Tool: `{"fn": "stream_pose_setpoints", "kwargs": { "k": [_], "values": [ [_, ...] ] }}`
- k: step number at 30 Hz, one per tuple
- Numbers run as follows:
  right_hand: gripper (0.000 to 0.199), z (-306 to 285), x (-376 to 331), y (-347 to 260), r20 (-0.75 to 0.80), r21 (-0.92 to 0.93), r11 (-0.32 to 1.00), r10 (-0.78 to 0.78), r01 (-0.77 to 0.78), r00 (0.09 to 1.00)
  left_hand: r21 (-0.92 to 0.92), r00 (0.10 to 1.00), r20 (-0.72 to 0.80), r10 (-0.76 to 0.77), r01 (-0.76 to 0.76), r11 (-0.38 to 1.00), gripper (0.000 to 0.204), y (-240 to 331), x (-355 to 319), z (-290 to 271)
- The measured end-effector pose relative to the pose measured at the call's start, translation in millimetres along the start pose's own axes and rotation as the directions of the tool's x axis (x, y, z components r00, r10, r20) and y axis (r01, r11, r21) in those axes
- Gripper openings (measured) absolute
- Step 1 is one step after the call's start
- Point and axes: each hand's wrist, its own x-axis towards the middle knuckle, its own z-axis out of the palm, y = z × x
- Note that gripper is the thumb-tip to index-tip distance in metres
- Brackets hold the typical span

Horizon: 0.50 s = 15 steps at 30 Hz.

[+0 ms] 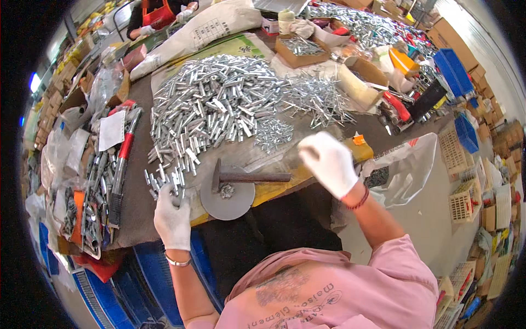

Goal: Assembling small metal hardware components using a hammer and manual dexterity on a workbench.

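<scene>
My left hand (173, 220), in a white glove, is at the near left edge of a large heap of short silvery metal sleeves (213, 104). Its thumb and fingers close around a metal sleeve (175, 192) among the loose ones. White-gloved too, my right hand (331, 167) hovers over the table's near right edge with curled fingers; what they hold, if anything, is hidden. Between the hands a hammer (257, 177) lies across a round grey plate (227, 207). A small cluster of metal bits (226, 191) sits on that plate beside the hammer head.
Thin metal pins (320, 98) and a pile of tiny parts (274, 135) lie right of the heap. Tools with a red-handled bar (125, 149) line the left side. A white sack (408, 170) hangs at right. Across the table are another person's gloved hands (147, 30).
</scene>
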Motion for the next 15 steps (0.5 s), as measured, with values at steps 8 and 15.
{"fn": "stream_pose_setpoints", "kwargs": {
  "k": [8, 15],
  "values": [
    [0.002, -1, 39, 103, -0.046, -0.46, 0.886, 0.035, -0.052, 0.998, -0.734, 0.954, 0.284, -0.097, 0.281, 0.619, 0.032, 42, -32, -26],
    [0.02, 22, 59, 99, -0.099, -0.423, 0.905, 0.003, -0.045, 0.995, -0.672, 0.895, 0.446, 0.002, 0.333, 0.662, 0.017, 49, -41, -15]
  ]
}}
